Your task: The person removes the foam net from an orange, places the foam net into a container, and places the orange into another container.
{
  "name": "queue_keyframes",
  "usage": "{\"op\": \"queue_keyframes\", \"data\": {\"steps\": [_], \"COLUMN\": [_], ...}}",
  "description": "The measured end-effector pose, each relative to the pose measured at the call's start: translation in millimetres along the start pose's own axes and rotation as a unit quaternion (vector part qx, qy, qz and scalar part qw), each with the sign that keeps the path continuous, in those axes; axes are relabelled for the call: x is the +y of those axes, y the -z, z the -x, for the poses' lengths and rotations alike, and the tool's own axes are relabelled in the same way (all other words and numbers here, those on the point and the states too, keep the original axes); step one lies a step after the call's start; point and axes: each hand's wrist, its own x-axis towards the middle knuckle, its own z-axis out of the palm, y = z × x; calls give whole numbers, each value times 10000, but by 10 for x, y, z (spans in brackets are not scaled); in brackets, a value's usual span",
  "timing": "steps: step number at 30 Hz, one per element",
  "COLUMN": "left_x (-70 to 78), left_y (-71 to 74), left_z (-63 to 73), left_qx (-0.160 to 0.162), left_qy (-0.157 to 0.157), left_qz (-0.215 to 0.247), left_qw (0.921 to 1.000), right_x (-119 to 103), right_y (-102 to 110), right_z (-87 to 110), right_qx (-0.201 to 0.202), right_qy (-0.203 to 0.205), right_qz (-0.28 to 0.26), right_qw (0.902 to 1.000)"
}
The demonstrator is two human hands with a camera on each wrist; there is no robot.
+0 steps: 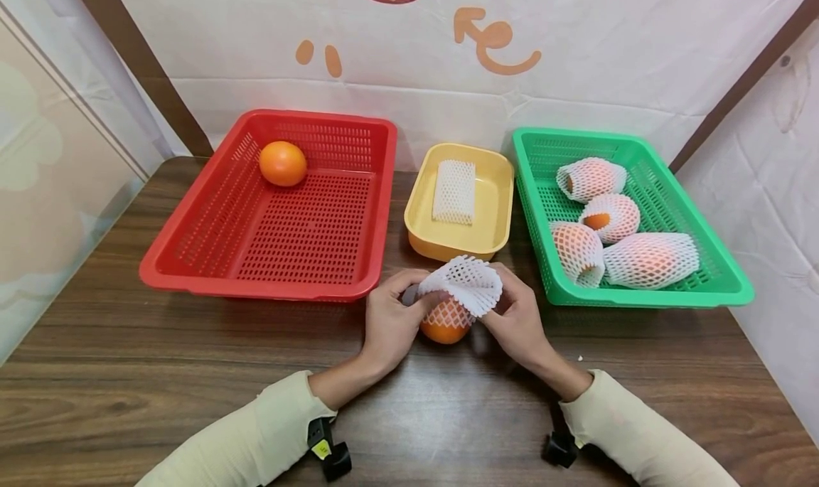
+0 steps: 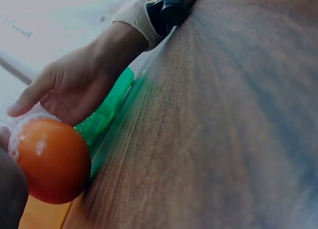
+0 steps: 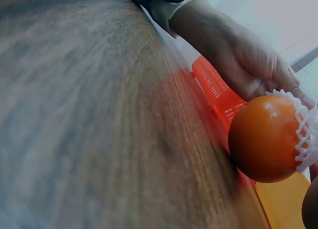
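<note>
Downward, bare end of the orange (image 1: 446, 333)

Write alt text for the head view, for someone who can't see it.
A left hand and right hand hold a white foam net partly over an orange fruit at a wooden table. Behind, left to right: a red basket with one bare fruit, a yellow tub with a flat net, a green basket with four netted fruits.

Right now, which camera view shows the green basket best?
The head view: it shows the green basket almost whole, with four net-wrapped fruits inside. The left wrist view shows only a blurred part behind the orange fruit; the right wrist view shows none.
</note>
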Motion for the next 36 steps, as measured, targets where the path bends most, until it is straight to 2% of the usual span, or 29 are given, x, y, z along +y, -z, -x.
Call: {"op": "queue_keyframes", "data": {"steps": [4,8,15,18,25,32,36], "left_x": [-3,11,73,82,31,-253,-291], "left_y": [-1,-4,-3,0,-4,-23,-16], "left_z": [-1,-5,-3,-15,-28,0,7], "left_qx": [116,83,-460,-563,-266,-70,-59], "left_qy": [89,236,846,978,938,950,834], "left_qz": [-9,12,57,125,-9,140,242], "left_qw": [9999,9997,9953,9935,9952,9954,9962], "right_x": [21,-10,-265,-278,-71,-1,-30], "right_y": [-5,-33,-101,-101,-50,-31,-47], "right_z": [5,0,-53,-55,-13,9,2], "right_qx": [-8,233,512,558,371,71,-24], "right_qy": [36,31,14,-107,-282,-390,-343], "right_qz": [92,459,790,833,392,52,157], "right_qw": [10000,9987,9956,9949,9981,9992,9993]}}
